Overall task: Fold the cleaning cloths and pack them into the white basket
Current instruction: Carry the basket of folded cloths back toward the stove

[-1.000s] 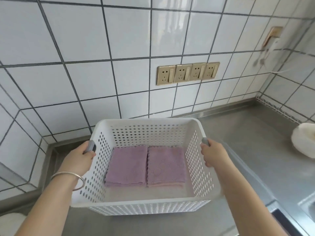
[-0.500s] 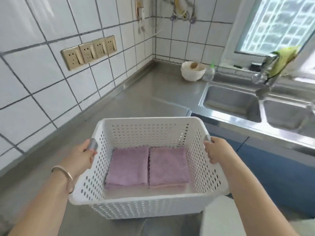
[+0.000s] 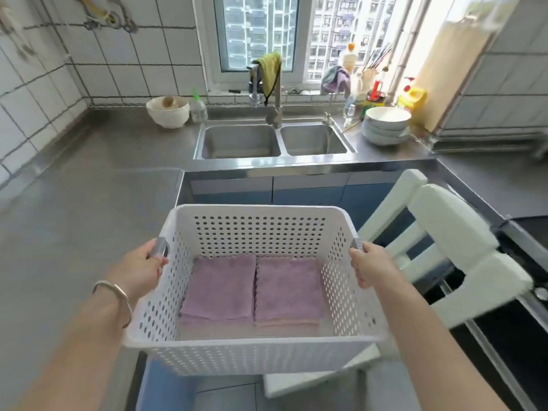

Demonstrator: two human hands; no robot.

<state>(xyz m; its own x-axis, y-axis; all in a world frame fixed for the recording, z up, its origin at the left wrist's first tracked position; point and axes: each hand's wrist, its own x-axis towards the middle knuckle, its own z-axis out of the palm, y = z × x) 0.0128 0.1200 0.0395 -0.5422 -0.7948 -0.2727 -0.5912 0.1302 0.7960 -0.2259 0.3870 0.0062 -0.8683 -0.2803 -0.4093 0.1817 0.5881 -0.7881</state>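
Note:
The white basket [image 3: 258,229], perforated plastic with grey handles, hangs in the air in front of me, off the counter and over the floor. My left hand [image 3: 139,268] grips its left grey handle and my right hand [image 3: 370,266] grips the right one. Two stacks of folded purple cleaning cloths lie side by side on the basket's floor, the left stack [image 3: 219,289] and the right stack [image 3: 287,290], with a pinkish cloth edge showing under them.
A steel counter [image 3: 74,203] runs along the left and back. The double sink [image 3: 272,140] with its faucet sits ahead under the window, a white bowl [image 3: 167,111] to its left and stacked plates [image 3: 385,124] at its right. A white chair [image 3: 444,241] stands close on the right.
I have turned right with the basket, carrying it from the tiled wall and counter out over the floor, facing the sink and window. Both hands keep their hold on the handles.

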